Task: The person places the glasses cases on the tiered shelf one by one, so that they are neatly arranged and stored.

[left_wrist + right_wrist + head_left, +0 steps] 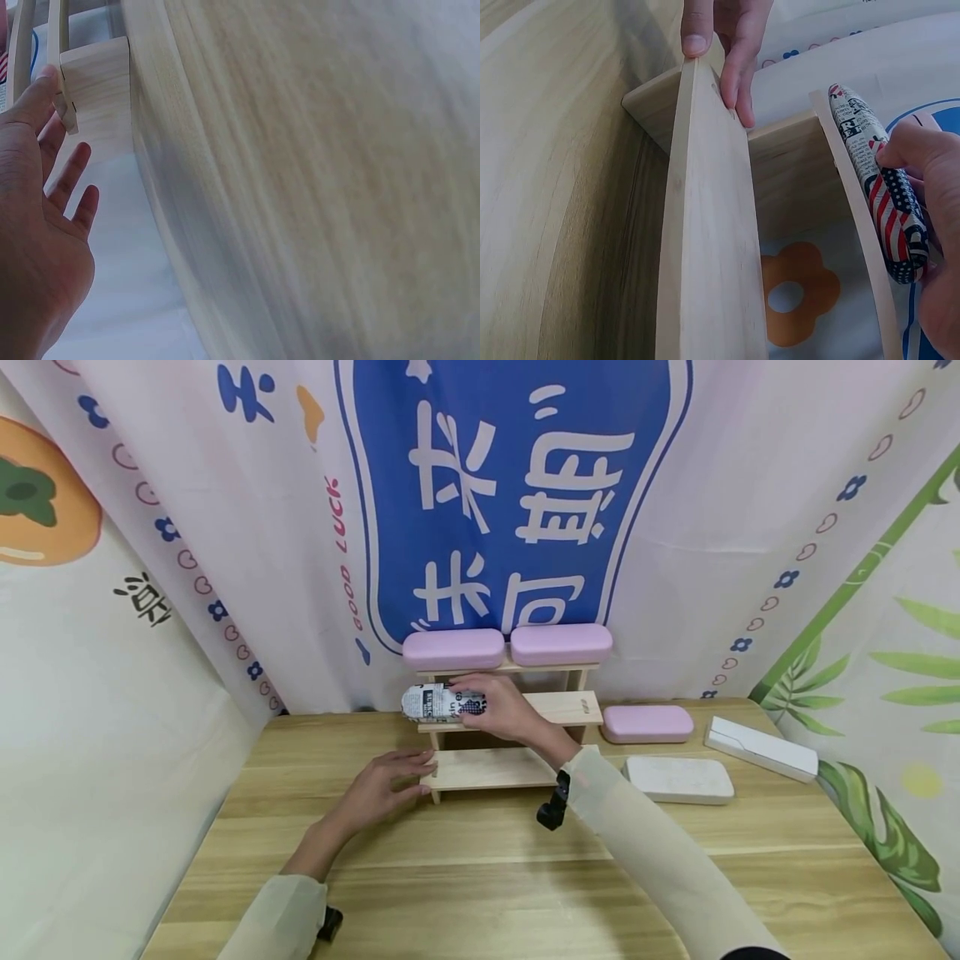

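My right hand [506, 708] grips a glasses case [433, 703] covered in newsprint and flag patterns. The case lies lengthwise along the left part of the middle tier of a wooden stepped rack [495, 768]. In the right wrist view, the thumb and fingers hold the near end of the patterned case [870, 165]. My left hand [382, 789] is at the left end of the rack's lowest tier. Its thumb is on the front edge and its fingers lie over the board [712, 210], pinching the corner.
Two pink glasses cases [453, 649] sit side by side on the top tier. Right of the rack, on the wood-grain table [480, 893], are another pink case [648, 724], a white case [678, 779] and a long white box [761, 748]. A printed curtain [697, 527] hangs behind.
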The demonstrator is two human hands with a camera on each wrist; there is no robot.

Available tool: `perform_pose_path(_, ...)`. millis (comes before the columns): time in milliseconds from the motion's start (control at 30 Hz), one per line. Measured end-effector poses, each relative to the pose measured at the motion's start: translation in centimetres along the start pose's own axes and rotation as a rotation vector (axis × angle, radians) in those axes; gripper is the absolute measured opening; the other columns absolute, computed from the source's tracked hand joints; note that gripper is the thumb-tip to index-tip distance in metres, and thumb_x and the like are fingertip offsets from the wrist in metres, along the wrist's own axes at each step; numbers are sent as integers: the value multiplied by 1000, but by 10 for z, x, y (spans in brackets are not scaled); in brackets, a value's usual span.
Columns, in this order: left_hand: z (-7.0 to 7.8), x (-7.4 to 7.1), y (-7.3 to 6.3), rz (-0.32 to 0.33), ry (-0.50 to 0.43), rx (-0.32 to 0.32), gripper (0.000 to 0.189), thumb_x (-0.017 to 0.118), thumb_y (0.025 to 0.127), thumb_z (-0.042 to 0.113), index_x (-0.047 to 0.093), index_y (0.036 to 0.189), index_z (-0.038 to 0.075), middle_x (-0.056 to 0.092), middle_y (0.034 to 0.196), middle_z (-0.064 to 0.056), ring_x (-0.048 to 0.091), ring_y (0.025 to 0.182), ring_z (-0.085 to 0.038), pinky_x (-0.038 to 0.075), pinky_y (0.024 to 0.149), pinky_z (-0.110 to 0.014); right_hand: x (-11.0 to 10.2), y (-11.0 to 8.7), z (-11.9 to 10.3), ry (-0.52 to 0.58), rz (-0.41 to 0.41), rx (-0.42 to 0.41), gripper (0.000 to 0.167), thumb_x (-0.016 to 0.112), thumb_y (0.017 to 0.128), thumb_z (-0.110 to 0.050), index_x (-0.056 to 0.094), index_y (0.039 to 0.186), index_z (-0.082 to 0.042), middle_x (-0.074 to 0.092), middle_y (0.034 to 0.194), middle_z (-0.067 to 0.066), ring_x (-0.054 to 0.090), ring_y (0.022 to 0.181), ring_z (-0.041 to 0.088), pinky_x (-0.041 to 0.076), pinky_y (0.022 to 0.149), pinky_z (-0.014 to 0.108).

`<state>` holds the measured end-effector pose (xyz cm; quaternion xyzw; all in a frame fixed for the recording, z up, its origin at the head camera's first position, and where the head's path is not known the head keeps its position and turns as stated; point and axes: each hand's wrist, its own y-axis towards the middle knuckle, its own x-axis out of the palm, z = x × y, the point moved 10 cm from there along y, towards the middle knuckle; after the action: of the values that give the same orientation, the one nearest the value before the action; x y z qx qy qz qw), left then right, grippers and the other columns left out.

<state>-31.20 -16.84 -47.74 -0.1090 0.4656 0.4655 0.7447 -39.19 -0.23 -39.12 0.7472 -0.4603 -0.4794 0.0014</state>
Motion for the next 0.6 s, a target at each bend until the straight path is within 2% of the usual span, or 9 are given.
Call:
perform_pose_path(367, 0, 1, 0, -4, -10, -14, 37, 80, 96, 23, 75, 132, 15, 60, 151, -2, 58, 138, -37, 46, 116, -60, 0, -3, 0, -33, 6, 16, 49, 84, 86, -11, 72, 133, -5, 69, 142, 8, 62, 134, 27, 51, 115, 38)
perform_pose_path(600, 1, 0, 0, 5, -4, -3, 38, 81, 96, 22, 75, 132, 14, 60, 151, -4, 60, 136, -37, 47, 115, -60, -7, -7, -13, -116, 26, -24, 48, 87, 87, -16, 73, 132, -5, 69, 142, 9, 62, 134, 27, 48, 117, 37)
